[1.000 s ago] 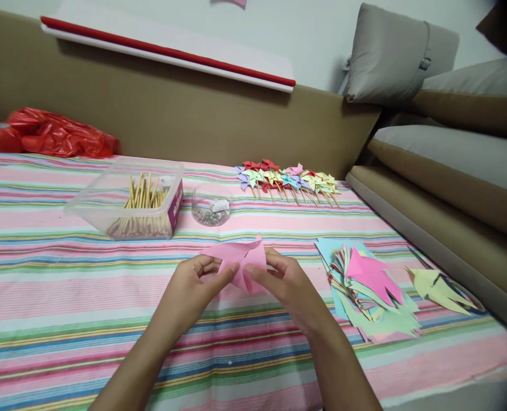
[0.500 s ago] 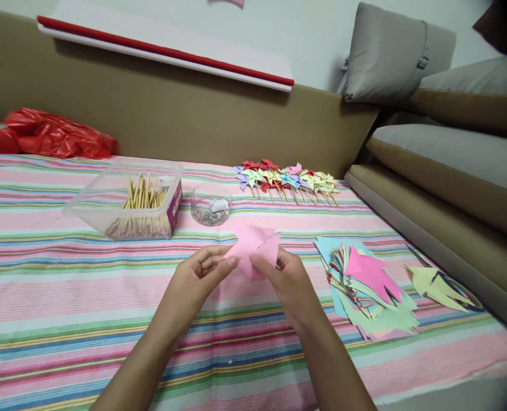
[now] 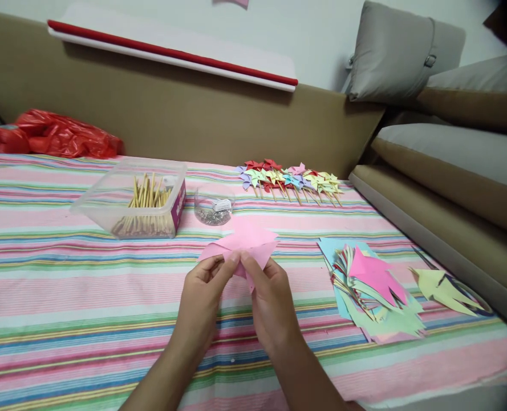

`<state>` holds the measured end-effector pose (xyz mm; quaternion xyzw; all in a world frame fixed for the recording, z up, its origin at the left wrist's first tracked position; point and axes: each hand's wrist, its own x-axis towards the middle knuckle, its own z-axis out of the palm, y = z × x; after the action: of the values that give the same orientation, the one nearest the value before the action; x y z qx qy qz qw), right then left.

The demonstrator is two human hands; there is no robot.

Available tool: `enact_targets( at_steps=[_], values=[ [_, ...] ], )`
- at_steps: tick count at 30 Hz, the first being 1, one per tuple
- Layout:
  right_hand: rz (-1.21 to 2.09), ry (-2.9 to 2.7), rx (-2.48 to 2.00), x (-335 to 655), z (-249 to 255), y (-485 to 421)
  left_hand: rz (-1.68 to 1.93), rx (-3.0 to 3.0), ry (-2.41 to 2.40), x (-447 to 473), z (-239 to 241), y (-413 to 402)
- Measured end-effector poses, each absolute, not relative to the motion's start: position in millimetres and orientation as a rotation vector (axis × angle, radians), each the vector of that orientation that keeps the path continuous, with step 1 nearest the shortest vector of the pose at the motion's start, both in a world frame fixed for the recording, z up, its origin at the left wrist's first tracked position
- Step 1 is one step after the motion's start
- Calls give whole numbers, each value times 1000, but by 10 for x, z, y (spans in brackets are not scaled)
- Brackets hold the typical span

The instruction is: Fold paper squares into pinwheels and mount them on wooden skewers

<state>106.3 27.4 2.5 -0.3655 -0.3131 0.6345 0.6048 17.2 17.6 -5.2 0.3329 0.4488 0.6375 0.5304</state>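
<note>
A pink cut paper square (image 3: 244,242) is held above the striped cloth in the middle of the view. My left hand (image 3: 204,291) pinches its near edge with thumb and forefinger. My right hand (image 3: 270,299) pinches the same edge right beside it, fingertips almost touching the left ones. Both hands are closed on the paper. To the right lies a stack of cut coloured papers (image 3: 373,288), pink on top.
A clear plastic box of wooden sticks (image 3: 140,200) and a small clear tub of pins (image 3: 214,205) stand behind the hands. A row of finished paper pinwheels (image 3: 289,180) lies farther back. A yellow cut paper on scissors (image 3: 443,288) lies right; a red bag (image 3: 56,134) far left.
My hands have drawn closer together and slightly nearer to me. The pink paper has turned and now lies flatter, spread wider above my fingertips.
</note>
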Motion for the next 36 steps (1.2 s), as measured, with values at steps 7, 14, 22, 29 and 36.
enact_targets(
  at_steps=[7, 14, 22, 29, 36],
  values=[
    [1391, -881, -936, 1044, 2, 240, 1598, 667, 1084, 124, -57, 194],
    [915, -1184, -1119, 1236, 68, 261, 1655, 460, 1030, -7, 25, 259],
    [301, -1870, -975, 1364, 29, 335, 1600, 461, 1051, -47, 7, 278],
    [560, -1717, -1069, 1388, 102, 325, 1533, 659, 1155, -40, -24, 245],
    [693, -1577, -1157, 1356, 82, 328, 1464, 834, 1223, -7, -15, 212]
  ],
)
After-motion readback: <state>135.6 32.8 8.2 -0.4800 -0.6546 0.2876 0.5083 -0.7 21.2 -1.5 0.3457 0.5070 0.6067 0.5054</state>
